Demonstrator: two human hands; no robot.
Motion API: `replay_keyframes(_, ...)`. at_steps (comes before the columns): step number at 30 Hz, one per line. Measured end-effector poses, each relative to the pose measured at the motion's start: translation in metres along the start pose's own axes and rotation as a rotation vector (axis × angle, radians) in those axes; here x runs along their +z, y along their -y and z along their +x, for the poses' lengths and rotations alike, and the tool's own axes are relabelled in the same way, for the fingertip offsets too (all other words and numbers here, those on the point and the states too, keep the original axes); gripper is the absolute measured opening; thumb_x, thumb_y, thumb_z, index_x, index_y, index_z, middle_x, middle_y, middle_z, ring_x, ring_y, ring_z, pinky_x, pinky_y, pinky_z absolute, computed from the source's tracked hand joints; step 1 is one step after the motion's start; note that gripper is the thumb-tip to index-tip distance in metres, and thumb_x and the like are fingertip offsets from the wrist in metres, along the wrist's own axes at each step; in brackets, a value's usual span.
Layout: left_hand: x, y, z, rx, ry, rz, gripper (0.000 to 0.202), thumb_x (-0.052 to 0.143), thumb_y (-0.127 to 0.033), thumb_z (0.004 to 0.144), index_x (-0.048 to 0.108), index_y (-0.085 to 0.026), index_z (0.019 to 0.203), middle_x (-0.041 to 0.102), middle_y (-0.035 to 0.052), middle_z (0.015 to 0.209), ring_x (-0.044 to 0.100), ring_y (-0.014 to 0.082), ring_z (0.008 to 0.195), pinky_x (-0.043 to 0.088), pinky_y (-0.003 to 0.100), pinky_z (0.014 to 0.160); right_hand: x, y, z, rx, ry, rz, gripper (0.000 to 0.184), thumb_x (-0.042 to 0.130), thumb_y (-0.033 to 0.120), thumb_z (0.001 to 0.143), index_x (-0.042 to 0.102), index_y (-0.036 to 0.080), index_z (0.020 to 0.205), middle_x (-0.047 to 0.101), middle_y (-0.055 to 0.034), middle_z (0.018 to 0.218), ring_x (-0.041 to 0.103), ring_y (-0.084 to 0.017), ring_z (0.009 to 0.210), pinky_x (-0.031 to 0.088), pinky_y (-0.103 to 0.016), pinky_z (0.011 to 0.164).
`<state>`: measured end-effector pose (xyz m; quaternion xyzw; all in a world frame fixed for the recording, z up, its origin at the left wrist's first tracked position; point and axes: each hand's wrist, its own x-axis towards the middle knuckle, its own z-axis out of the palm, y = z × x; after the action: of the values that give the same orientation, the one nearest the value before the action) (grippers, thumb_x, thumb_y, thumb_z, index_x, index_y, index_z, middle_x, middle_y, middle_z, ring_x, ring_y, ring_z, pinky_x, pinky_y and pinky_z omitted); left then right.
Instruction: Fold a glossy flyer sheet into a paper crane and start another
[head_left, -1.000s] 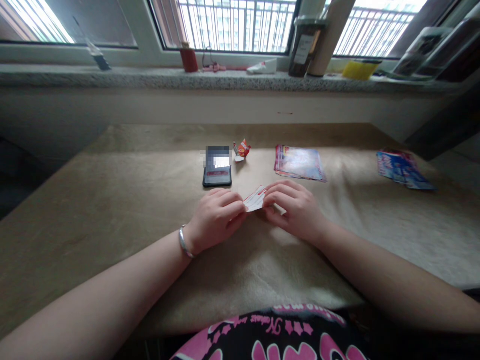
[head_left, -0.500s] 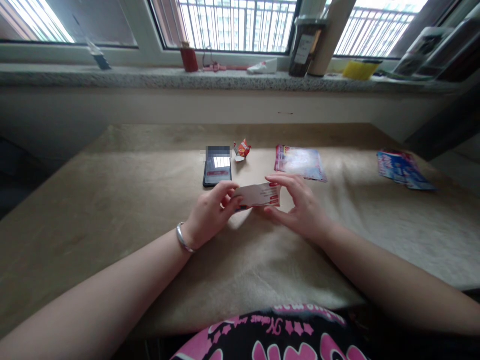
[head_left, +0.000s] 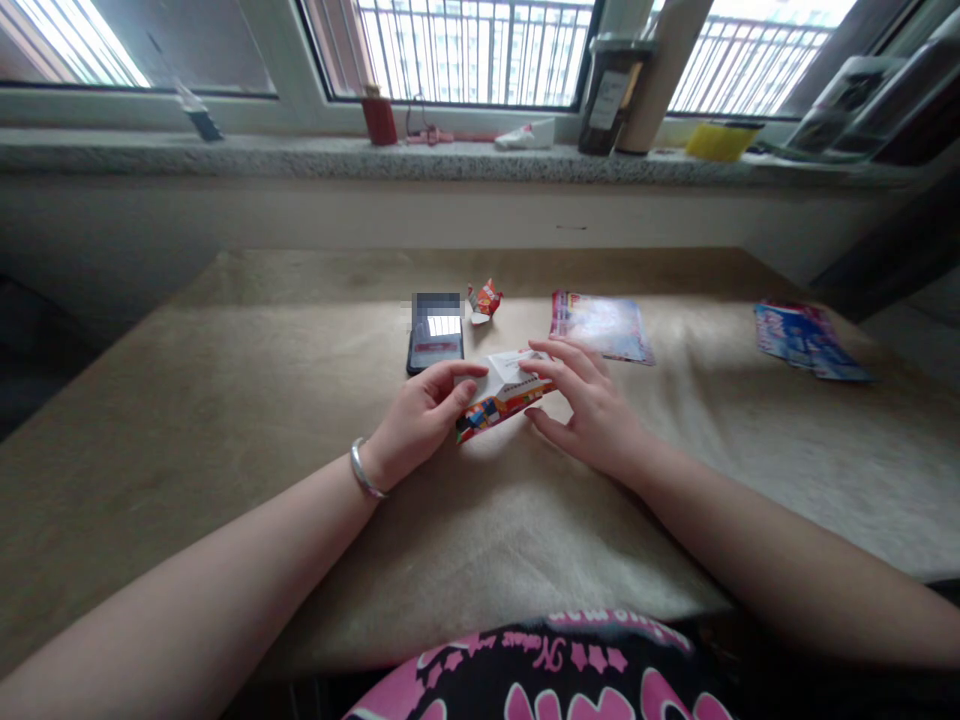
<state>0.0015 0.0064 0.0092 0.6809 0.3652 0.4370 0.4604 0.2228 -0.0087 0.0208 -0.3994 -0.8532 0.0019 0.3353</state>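
Nearer than the phone (head_left: 435, 352) and right of it, the left hand (head_left: 420, 412) pinches the folded paper (head_left: 499, 408); the right hand (head_left: 594, 408), spread, touches its top. A steady left pinch should keep creases straight.

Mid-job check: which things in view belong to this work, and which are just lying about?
In the work:
folded paper
left hand, gripping it
right hand, touching it

Apparently lying about:
phone
small orange paper piece
glossy sheets
blue sheets
red container

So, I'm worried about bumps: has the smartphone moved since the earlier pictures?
No: the smartphone shows no visible shift in any direction against the back edge of the table.
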Motion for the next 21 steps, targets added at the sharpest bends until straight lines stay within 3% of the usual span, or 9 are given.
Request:
replay_keyframes(7, 0.0016, -0.0032, -0.0021, -0.065, 0.075, 0.000, 0.027, 0.055, -0.036, 0.084, 0.061, -0.014, 0.099, 0.065, 0.0055, 0.094, 0.060, 0.0120, 0.079, 0.050, 0.024, 0.071, -0.0020, -0.0041, -0.0004, 0.001, 0.002, 0.049, 0.044, 0.058, 0.017, 0.073, 0.050, 0.023, 0.116, 0.049, -0.0098, 0.127, 0.043, -0.026, 0.118, 0.036, -0.048, 0.100)
replay_keyframes(15, -0.0029, -0.0048, -0.0004, -0.103, 0.094, 0.032, 0.030, 0.050, -0.039, 0.085, 0.062, -0.015, 0.098, 0.063, 0.0060, 0.094, 0.058, 0.0139, 0.079, 0.048, 0.025, 0.069, -0.0003, -0.0016, -0.0021, -0.027, 0.032, 0.158, 0.032, 0.057, 0.023, 0.079, 0.055, 0.023, 0.111, 0.055, -0.0090, 0.120, 0.052, -0.022, 0.108, 0.045, -0.041, 0.091)
replay_keyframes(21, -0.0038, -0.0092, -0.0015, -0.127, 0.203, -0.028, 0.022, 0.053, -0.033, 0.082, 0.062, -0.013, 0.079, 0.063, 0.0026, 0.074, 0.056, 0.0120, 0.067, 0.046, 0.024, 0.062, -0.0009, -0.0035, -0.0013, -0.022, 0.083, 0.139, 0.030, 0.058, 0.027, 0.080, 0.056, 0.023, 0.110, 0.057, -0.0084, 0.119, 0.052, -0.022, 0.110, 0.043, -0.044, 0.093)
